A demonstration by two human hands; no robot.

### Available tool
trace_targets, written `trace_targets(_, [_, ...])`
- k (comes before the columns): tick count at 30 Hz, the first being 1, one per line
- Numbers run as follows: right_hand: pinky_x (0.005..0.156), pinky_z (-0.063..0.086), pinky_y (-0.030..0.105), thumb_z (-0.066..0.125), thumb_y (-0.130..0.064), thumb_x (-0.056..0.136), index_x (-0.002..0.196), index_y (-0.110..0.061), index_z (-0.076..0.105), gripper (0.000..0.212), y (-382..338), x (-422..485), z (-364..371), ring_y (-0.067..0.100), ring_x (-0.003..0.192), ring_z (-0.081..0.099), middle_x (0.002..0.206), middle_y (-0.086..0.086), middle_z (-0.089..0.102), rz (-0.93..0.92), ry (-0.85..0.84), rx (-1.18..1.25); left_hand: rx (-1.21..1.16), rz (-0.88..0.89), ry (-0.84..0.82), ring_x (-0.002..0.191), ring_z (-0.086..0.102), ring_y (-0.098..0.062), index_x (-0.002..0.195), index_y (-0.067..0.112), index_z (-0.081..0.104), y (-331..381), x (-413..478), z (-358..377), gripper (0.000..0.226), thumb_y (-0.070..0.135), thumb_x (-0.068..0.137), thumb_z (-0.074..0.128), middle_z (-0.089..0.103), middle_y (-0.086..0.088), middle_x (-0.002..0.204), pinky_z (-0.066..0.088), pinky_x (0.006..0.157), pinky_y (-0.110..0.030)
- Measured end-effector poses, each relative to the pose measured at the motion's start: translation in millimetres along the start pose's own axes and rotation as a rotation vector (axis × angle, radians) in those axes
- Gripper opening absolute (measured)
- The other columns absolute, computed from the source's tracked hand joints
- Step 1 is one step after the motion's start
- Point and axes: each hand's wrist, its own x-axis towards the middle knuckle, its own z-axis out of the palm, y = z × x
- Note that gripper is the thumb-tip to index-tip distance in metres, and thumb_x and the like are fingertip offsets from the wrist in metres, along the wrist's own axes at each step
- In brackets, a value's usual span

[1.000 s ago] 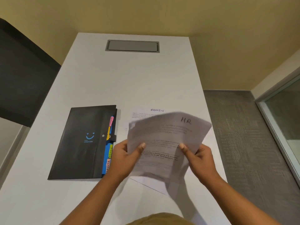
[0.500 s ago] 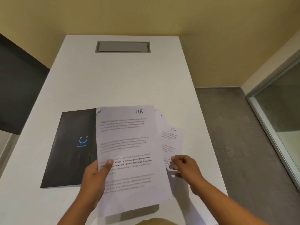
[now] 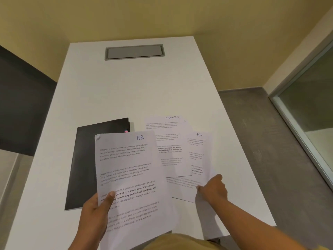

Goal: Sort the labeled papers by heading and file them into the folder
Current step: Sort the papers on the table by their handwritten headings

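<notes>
My left hand (image 3: 96,212) grips a printed sheet headed HR (image 3: 131,177) by its left edge, thumb on top, raised above the table. It covers the right part of the black folder (image 3: 84,159), whose pink tab (image 3: 126,131) peeks out at the top. To the right, a sheet headed ADMIN (image 3: 167,141) lies flat on the table. My right hand (image 3: 213,192) pinches a second HR sheet (image 3: 198,152) at its lower edge, over the ADMIN sheet's right side. Another sheet (image 3: 182,188) lies underneath.
The white table (image 3: 126,91) runs away from me, with a grey cable hatch (image 3: 134,52) at its far end. Grey carpet (image 3: 252,132) and a glass partition (image 3: 306,114) lie to the right. A dark panel (image 3: 21,105) stands to the left.
The stack held in both hands has been split. My left hand carried one HR sheet left over the folder. My right hand took the other HR sheet right, uncovering the ADMIN sheet.
</notes>
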Motion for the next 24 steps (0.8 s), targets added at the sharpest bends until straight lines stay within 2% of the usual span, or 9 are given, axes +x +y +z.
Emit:
trace_targets(2, [0.071, 0.055, 0.038, 0.079, -0.026, 0.076, 0.11, -0.003, 0.047, 0.053, 3.6, 2.2, 1.2, 0.036, 0.091, 0.067, 0.1, 0.013, 0.064, 0.053, 0.025, 0.084, 0.002, 0.014, -0.02, 0.076, 0.074, -0.028, 0.103, 0.019, 0.069, 1.0, -0.4, -6.4, 0.012, 0.021, 0.094, 0.061, 0.078, -0.004, 0.086, 0.057, 0.069, -0.042])
trace_targets(5, [0.069, 0.058, 0.038, 0.072, -0.022, 0.079, 0.082, -0.01, 0.062, 0.017, 11.1, 1.7, 0.8, 0.03, 0.074, 0.066, 0.082, 0.008, 0.068, 0.013, 0.071, 0.138, -0.001, 0.031, -0.059, 0.073, 0.075, -0.025, 0.098, 0.019, 0.069, 4.9, 0.1, -15.1, 0.01, 0.018, 0.095, 0.059, 0.077, -0.002, 0.081, 0.055, 0.061, -0.035])
trace_targets(7, [0.06, 0.051, 0.032, 0.067, -0.02, 0.085, 0.071, -0.012, 0.059, 0.018, 10.2, -9.5, -7.2, 0.025, 0.067, 0.062, 0.074, 0.006, 0.066, -0.058, 0.143, 0.214, 0.005, 0.036, -0.083, 0.073, 0.075, -0.025, 0.097, 0.018, 0.069, 5.1, 1.8, -22.1, 0.011, 0.018, 0.095, 0.059, 0.077, -0.002, 0.081, 0.056, 0.062, -0.036])
trace_targets(9, [0.057, 0.046, 0.029, 0.062, -0.019, 0.091, 0.073, -0.013, 0.06, 0.019, 10.1, -22.1, -19.1, 0.02, 0.066, 0.058, 0.073, 0.002, 0.064, -0.141, 0.215, 0.277, 0.011, 0.037, -0.1, 0.074, 0.075, -0.027, 0.099, 0.018, 0.069, 4.6, 4.7, -30.5, 0.011, 0.02, 0.095, 0.059, 0.077, -0.003, 0.082, 0.056, 0.064, -0.039])
trace_targets(12, [0.055, 0.04, 0.022, 0.057, -0.02, 0.097, 0.088, -0.018, 0.065, 0.012, 11.4, -47.3, -47.4, 0.016, 0.07, 0.057, 0.079, 0.0, 0.065, -0.252, 0.359, 0.348, 0.026, 0.042, -0.106, 0.074, 0.074, -0.027, 0.098, 0.02, 0.069, 2.7, 11.2, -40.5, 0.01, 0.021, 0.095, 0.059, 0.077, -0.002, 0.081, 0.056, 0.066, -0.041])
trace_targets(17, [0.059, 0.043, 0.027, 0.058, -0.018, 0.096, 0.091, -0.015, 0.066, 0.01, 13.6, -78.6, -93.4, 0.017, 0.066, 0.058, 0.077, 0.002, 0.065, -0.293, 0.559, 0.528, 0.012, 0.043, -0.11, 0.077, 0.074, -0.03, 0.098, 0.021, 0.069, 1.2, 23.3, -47.6, 0.01, 0.026, 0.094, 0.06, 0.077, -0.005, 0.084, 0.058, 0.074, -0.05])
trace_targets(19, [0.063, 0.046, 0.03, 0.06, -0.016, 0.094, 0.093, -0.012, 0.067, 0.008, 13.1, -87.3, -105.4, 0.017, 0.061, 0.056, 0.076, 0.008, 0.066, -0.272, 0.603, 0.665, -0.005, 0.049, -0.109, 0.078, 0.073, -0.03, 0.1, 0.021, 0.068, 1.8, 26.5, -45.2, 0.011, 0.026, 0.094, 0.06, 0.077, -0.005, 0.087, 0.058, 0.073, -0.048])
trace_targets(22, [0.057, 0.042, 0.026, 0.062, -0.015, 0.095, 0.095, -0.012, 0.066, 0.006, 16.6, -95.8, -114.2, 0.018, 0.056, 0.049, 0.073, 0.009, 0.062, -0.221, 0.53, 0.916, -0.023, 0.068, -0.12, 0.077, 0.074, -0.025, 0.103, 0.02, 0.068, 6.2, 26.3, -35.9, 0.013, 0.025, 0.095, 0.059, 0.077, 0.0, 0.088, 0.057, 0.068, -0.04])
trace_targets(24, [0.059, 0.041, 0.027, 0.061, -0.017, 0.096, 0.092, -0.017, 0.066, 0.006, 17.7, -103.4, -116.9, 0.018, 0.063, 0.055, 0.084, 0.006, 0.068, -0.197, 0.38, 1.054, -0.036, 0.071, -0.138, 0.076, 0.075, -0.024, 0.105, 0.022, 0.068, 9.2, 23.2, -27.4, 0.013, 0.025, 0.096, 0.058, 0.077, 0.001, 0.087, 0.059, 0.068, -0.041])
